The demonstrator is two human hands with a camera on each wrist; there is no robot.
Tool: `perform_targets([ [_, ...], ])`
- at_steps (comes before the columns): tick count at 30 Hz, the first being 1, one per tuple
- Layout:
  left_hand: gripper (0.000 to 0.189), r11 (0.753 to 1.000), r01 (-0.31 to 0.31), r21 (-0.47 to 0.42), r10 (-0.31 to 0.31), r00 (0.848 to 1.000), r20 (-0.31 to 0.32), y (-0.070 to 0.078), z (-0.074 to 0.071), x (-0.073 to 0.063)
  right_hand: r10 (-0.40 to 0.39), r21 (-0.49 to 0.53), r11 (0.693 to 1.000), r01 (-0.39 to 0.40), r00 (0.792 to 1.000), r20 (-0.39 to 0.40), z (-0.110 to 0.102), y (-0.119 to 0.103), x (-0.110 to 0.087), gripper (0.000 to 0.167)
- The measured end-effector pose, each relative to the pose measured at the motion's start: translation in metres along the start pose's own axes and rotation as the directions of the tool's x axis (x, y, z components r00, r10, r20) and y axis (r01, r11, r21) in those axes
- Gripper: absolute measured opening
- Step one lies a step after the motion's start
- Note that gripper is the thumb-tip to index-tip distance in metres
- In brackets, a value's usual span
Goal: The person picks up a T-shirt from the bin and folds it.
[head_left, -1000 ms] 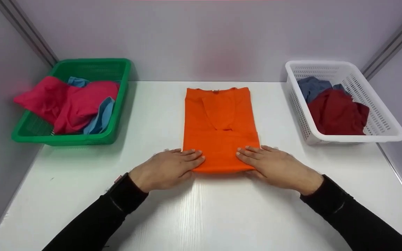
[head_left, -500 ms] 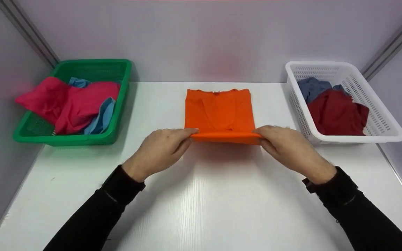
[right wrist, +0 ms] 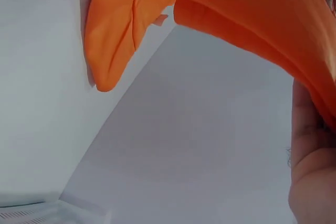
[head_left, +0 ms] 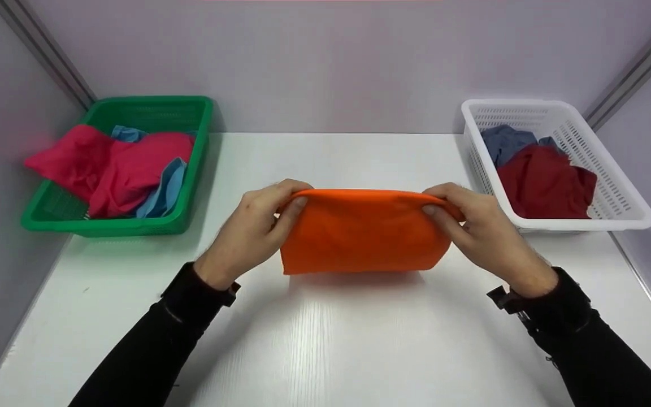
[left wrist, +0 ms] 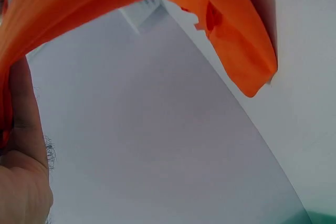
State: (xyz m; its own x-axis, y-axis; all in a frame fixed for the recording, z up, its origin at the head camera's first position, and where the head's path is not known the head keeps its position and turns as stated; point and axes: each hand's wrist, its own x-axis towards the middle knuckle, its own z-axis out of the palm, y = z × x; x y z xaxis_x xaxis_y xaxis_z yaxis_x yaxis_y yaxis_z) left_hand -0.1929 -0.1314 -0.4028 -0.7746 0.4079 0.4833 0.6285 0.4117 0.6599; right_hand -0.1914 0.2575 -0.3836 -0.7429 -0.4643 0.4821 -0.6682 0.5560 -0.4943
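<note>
An orange folded shirt (head_left: 365, 234) hangs between both hands at the middle of the table in the head view. My left hand (head_left: 255, 229) pinches its upper left corner, thumb in front and fingers behind. At the upper right corner, my right hand (head_left: 478, 232) grips the cloth the same way. In the left wrist view, the shirt (left wrist: 236, 35) bends over, with one end near the white surface. The right wrist view shows the same curved cloth (right wrist: 231, 3) running into the right hand (right wrist: 315, 177). The shirt's neckline is hidden in the head view.
A green basket (head_left: 127, 226) with pink and blue clothes (head_left: 139, 164) stands at the left. On the right is a white basket (head_left: 585, 224) holding dark red and grey-blue clothes (head_left: 548, 181). Panels (head_left: 337, 62) enclose the white table (head_left: 331, 339) at the back and sides.
The hands went from lying flat on the shirt's near edge to gripping it. They folded that edge away from me and raised the shirt, which now hangs as a shorter bundle.
</note>
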Motion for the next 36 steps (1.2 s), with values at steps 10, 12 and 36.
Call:
perform_targets([
  [10,0.021,0.972,0.222,0.078,-0.226,0.973,0.042,-0.034,0.005,0.022,0.228,-0.053,0.973,-0.225,0.972,0.055,0.02,0.035,0.027,0.022],
  [12,0.021,0.959,0.265,0.105,-0.272,0.96,0.067,-0.044,0.008,0.028,0.268,-0.06,0.963,-0.263,0.958,0.103,0.026,0.045,0.035,0.023],
  [36,0.081,0.812,0.133,0.568,-0.439,0.781,0.445,-0.028,0.078,0.021,0.355,-0.378,0.908,-0.182,0.813,0.461,0.093,0.032,0.032,0.079],
])
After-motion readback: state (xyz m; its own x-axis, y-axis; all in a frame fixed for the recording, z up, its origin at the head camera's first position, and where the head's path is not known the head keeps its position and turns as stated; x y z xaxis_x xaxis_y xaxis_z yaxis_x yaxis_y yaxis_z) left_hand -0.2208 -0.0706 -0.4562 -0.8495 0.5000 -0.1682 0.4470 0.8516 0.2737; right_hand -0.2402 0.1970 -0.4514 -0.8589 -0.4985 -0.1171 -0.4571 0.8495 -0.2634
